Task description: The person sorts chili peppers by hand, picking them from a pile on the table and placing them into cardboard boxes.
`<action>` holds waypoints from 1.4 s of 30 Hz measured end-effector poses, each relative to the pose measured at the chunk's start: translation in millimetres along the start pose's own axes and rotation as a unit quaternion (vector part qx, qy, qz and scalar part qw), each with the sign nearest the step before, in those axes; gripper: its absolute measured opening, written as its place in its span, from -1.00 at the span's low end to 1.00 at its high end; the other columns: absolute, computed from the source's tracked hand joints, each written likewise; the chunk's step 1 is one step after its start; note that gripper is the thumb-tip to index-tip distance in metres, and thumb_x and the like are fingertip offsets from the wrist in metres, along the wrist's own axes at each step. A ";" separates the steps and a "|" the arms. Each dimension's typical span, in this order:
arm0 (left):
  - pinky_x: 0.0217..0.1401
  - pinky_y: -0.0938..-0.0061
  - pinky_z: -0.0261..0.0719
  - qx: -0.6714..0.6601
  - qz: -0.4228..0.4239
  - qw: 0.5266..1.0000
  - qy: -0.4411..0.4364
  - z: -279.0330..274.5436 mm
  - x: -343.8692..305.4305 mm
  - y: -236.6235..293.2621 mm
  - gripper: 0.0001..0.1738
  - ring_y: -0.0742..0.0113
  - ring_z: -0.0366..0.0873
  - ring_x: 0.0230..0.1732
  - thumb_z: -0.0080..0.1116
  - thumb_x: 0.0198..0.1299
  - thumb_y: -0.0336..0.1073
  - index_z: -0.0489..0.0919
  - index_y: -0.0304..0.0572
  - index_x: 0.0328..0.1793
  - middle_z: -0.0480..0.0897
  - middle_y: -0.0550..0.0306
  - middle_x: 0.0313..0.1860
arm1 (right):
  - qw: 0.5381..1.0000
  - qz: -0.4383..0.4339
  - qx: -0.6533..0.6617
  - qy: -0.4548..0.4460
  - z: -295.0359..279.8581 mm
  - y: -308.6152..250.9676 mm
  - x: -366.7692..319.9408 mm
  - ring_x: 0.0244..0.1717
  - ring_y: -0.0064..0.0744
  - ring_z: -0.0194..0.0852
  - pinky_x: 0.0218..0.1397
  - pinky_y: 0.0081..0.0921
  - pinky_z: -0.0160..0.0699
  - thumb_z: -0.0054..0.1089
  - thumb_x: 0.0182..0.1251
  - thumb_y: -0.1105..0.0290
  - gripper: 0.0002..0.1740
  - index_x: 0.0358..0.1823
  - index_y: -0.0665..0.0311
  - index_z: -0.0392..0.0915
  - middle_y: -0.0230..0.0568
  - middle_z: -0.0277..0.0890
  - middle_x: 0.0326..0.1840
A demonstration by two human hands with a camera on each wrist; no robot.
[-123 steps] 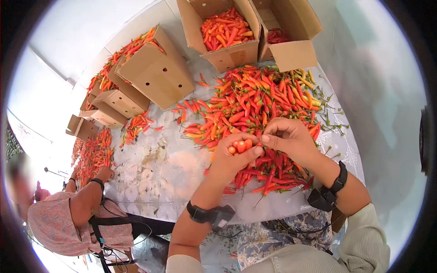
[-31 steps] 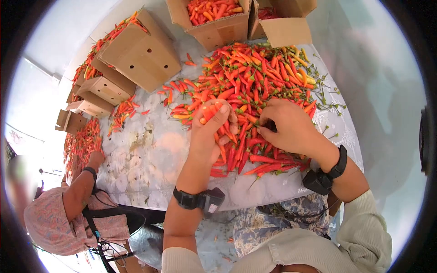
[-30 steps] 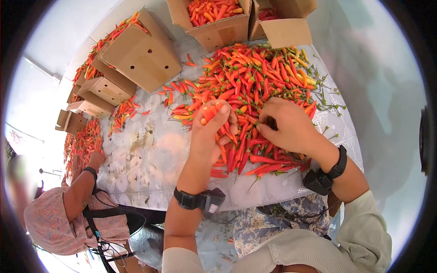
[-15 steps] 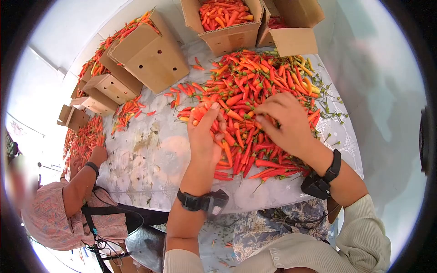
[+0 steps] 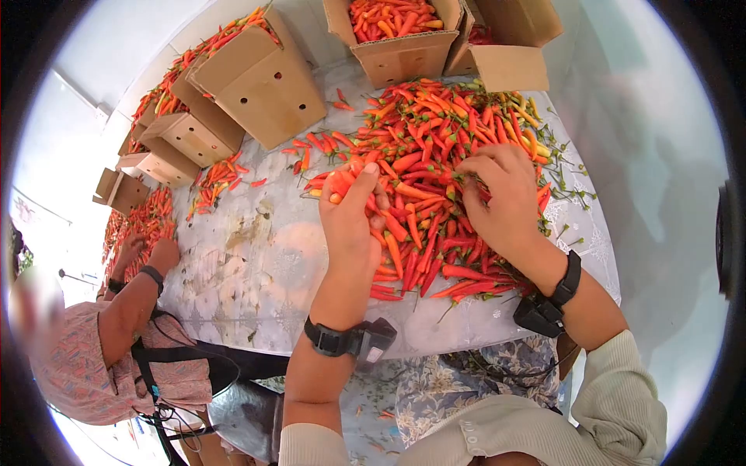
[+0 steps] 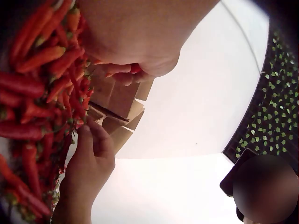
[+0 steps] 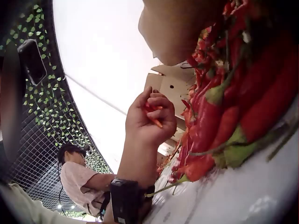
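My left hand [image 5: 350, 225] holds several red-orange chili peppers [image 5: 339, 185], its thumb laid along them and its fingers curled round them. In the right wrist view, the tips of these chilies [image 7: 154, 114] show between the curled fingers. Just right of it, my right hand [image 5: 505, 198] reaches down to the big heap of stemmed chilies [image 5: 431, 128], palm down and fingers bent. Its thumb and fingertips come close together at the heap in the left wrist view; I cannot tell whether a chili is pinched between them.
Cardboard boxes [image 5: 408, 58] of chilies stand behind the heap, and more boxes [image 5: 268, 89] line the left side. Loose green stems [image 5: 571, 179] lie along the right edge of the table [image 5: 249, 299]. At left, another person [image 5: 109, 349] works at a second chili pile [image 5: 144, 221].
Earlier the hands met over the heap, left palm upturned with chilies. They have since drawn apart; in the last half second the right hand has moved slightly right, its fingers dipping into the heap.
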State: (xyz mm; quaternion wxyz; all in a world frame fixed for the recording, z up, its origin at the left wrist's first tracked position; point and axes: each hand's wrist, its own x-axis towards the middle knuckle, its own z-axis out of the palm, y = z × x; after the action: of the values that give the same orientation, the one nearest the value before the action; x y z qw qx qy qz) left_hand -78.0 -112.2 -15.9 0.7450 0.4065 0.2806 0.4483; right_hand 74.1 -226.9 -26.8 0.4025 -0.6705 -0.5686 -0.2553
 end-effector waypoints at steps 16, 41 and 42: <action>-0.75 0.74 0.11 0.032 -0.002 0.999 -0.002 -0.7 1.8 -4.4 -0.87 0.55 0.40 -0.62 0.20 0.13 -0.35 0.44 -0.04 -0.29 0.46 0.30 -0.56 | 0.973 -0.092 0.041 -0.207 15.5 -10.6 -10.9 0.15 -0.20 0.32 0.20 -0.23 0.24 0.22 0.08 0.40 -0.71 -0.11 0.17 0.59 -0.25 0.51 -0.04; -0.36 0.69 0.50 0.176 -0.031 0.967 -0.180 3.5 -9.9 -8.9 -0.70 0.56 0.52 -0.37 0.33 0.01 -0.38 0.53 -0.24 -0.12 0.59 0.25 -0.33 | 0.833 0.229 0.497 -0.085 -7.9 -12.2 -8.7 -0.33 -0.59 0.44 -0.28 -0.61 0.44 0.23 0.22 0.35 -0.75 -0.21 0.39 0.47 -0.26 0.47 -0.32; -0.31 0.67 0.51 0.203 -0.023 0.958 -0.199 3.2 -10.3 -10.6 -0.71 0.56 0.52 -0.35 0.33 0.00 -0.39 0.55 -0.25 -0.13 0.59 0.26 -0.33 | 0.806 0.246 0.533 -0.077 -6.0 -11.9 -8.5 -0.40 -0.60 0.38 -0.35 -0.64 0.38 0.24 0.22 0.33 -0.77 -0.26 0.35 0.49 -0.30 0.44 -0.38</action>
State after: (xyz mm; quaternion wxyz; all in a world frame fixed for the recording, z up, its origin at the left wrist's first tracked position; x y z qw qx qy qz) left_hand -75.4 -125.4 -22.9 0.6978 0.6235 0.2214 0.2745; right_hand 61.3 -236.3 -27.3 0.7008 -0.4852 -0.4604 0.2479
